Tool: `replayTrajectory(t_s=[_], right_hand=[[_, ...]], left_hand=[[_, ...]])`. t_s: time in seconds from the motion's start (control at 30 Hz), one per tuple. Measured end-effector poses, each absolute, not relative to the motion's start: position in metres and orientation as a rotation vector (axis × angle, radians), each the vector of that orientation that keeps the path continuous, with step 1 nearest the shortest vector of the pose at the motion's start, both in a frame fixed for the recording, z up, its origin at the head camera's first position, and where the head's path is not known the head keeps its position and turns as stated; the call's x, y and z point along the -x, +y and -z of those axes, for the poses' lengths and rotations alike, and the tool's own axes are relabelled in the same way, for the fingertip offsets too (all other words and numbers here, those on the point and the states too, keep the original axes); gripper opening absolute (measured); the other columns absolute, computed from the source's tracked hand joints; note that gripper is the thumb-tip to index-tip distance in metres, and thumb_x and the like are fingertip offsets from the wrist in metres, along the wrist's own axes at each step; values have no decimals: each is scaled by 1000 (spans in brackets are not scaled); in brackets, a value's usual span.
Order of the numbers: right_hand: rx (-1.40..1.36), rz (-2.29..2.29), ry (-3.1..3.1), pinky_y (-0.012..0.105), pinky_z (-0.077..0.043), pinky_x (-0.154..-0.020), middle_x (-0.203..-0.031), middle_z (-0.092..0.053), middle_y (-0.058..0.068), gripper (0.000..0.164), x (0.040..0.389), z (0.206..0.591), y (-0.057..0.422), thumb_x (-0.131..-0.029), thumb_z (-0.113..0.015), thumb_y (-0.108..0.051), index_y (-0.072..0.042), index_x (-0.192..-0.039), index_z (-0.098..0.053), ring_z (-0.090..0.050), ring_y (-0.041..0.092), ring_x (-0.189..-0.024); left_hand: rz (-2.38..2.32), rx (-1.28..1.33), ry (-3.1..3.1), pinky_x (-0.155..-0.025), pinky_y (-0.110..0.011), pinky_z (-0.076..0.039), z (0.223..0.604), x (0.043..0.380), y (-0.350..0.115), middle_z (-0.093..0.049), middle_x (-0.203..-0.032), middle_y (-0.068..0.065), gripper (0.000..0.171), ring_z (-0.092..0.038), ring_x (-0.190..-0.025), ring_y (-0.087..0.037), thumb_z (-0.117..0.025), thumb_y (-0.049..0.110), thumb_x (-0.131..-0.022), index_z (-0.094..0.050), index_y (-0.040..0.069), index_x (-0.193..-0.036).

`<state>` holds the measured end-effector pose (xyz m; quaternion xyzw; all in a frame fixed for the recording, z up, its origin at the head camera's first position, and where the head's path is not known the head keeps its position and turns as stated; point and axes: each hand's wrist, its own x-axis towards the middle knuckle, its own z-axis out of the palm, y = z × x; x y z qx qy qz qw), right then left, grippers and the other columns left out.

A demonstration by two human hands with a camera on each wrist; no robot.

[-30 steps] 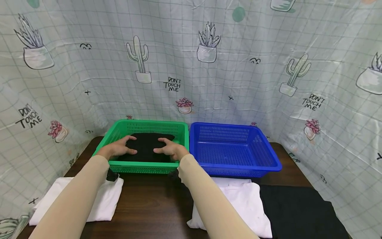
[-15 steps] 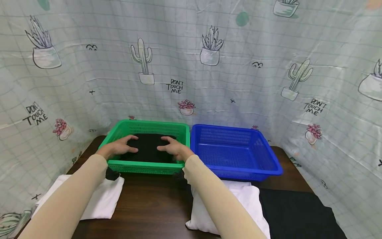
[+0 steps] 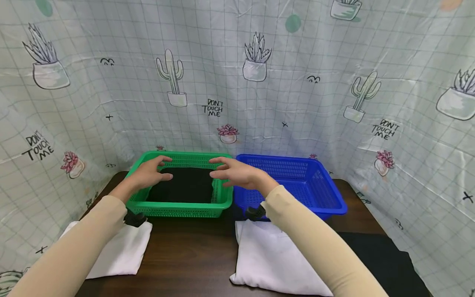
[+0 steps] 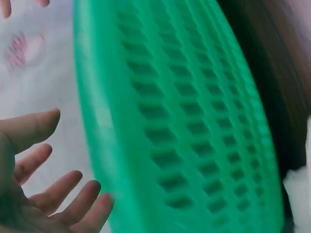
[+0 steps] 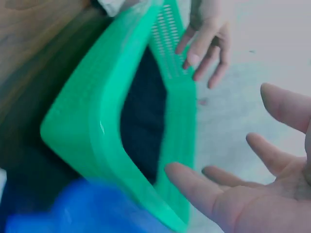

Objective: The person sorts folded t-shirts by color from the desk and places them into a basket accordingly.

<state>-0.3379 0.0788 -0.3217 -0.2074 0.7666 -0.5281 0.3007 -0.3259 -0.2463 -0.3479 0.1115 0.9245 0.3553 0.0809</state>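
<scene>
Folded black cloth (image 3: 182,185) lies flat in the green basket (image 3: 174,209) at the table's left back. Over that basket's left side my left hand (image 3: 148,173) hovers with fingers spread and nothing in them. My right hand (image 3: 237,171) is above the place where the green basket and the blue basket (image 3: 289,210) meet, its fingers apart and holding nothing. In the right wrist view the black cloth (image 5: 144,116) shows inside the basket, below both hands. The left wrist view has the basket's slotted outer wall (image 4: 180,121) beside my left fingers.
White folded cloth (image 3: 126,251) lies on the table at the left, under my left forearm. More white cloth (image 3: 267,260) is at front right, partly behind my right sleeve, with black cloth (image 3: 386,255) beyond it. A patterned curtain (image 3: 208,74) hangs behind the baskets.
Both hands have risen out of the green basket, away from the black cloth. My right hand has also moved right, toward the blue basket. The black cloth stays in the green basket.
</scene>
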Motion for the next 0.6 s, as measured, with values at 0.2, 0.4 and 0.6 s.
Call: replayTrajectory(t_s=[0.2, 0.4, 0.6], right_hand=[[596, 1458, 2044, 53, -43, -119, -168, -35, 13, 62, 318, 293, 140, -110, -62, -22, -25, -166, -35, -41, 35, -153], [607, 1483, 2104, 57, -43, -117, -168, -35, 15, 65, 296, 278, 198, -110, -62, -24, -22, -167, -30, -41, 44, -151], [576, 1491, 2206, 50, -50, -113, -165, -37, 15, 65, 270, 279, 264, -110, -62, -29, -22, -166, -31, -45, 41, -149]], left_hand=[[-1144, -436, 2794, -106, -64, -48, 329, 305, -213, -40, -161, -29, 63, -45, -144, -51, -67, 25, -108, -39, 9, -162], [-1276, -578, 2739, -109, -60, -49, 318, 284, -175, -48, -158, -23, 58, -51, -142, -45, -68, 23, -107, -45, 12, -159], [-1388, -702, 2643, -109, -55, -51, 316, 268, -130, -55, -154, -14, 54, -57, -137, -37, -70, 22, -105, -50, 19, -155]])
